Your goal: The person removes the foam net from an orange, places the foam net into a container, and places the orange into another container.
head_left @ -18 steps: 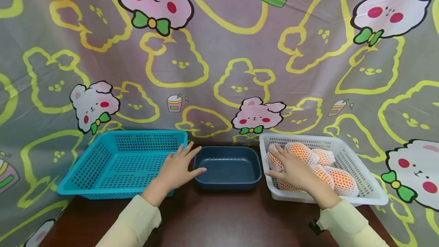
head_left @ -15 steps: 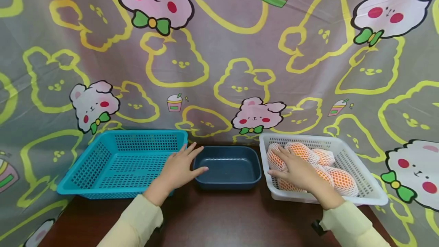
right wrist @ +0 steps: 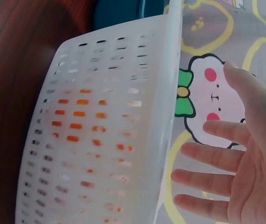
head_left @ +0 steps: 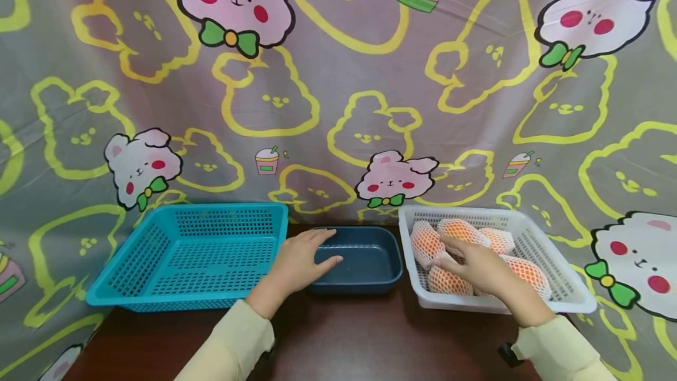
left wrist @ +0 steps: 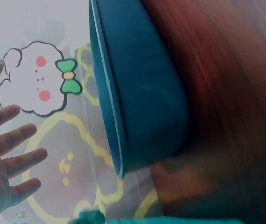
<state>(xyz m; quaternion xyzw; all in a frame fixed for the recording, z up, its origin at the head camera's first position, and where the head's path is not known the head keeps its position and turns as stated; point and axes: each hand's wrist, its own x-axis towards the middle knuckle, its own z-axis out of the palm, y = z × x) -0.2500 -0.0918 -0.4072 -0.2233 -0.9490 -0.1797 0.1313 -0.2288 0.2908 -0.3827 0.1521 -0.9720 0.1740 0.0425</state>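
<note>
My left hand (head_left: pixel 298 258) hovers over the left end of a dark blue rectangular dish (head_left: pixel 365 288), fingers spread and holding nothing. The left wrist view shows that hand's extended fingers (left wrist: pixel 18 140) beside the outer wall of the dish (left wrist: pixel 147 88). My right hand (head_left: pixel 478 266) is over a white perforated basket (head_left: pixel 571 304), its fingers loosely extended above several orange round fruits in white foam nets (head_left: pixel 427 244). In the right wrist view the right hand (right wrist: pixel 259 172) is above the basket's rim, with orange showing through the slots of the wall (right wrist: pixel 81 112).
A turquoise perforated basket (head_left: pixel 211 263) stands at the left with nothing in it. All three containers stand side by side on a dark brown table (head_left: pixel 349 334). Behind them hangs a grey patterned cloth (head_left: pixel 317 75).
My left hand has moved right, from the turquoise basket's edge to over the dish. My right hand has shifted right across the fruits, uncovering the ones at the basket's left side.
</note>
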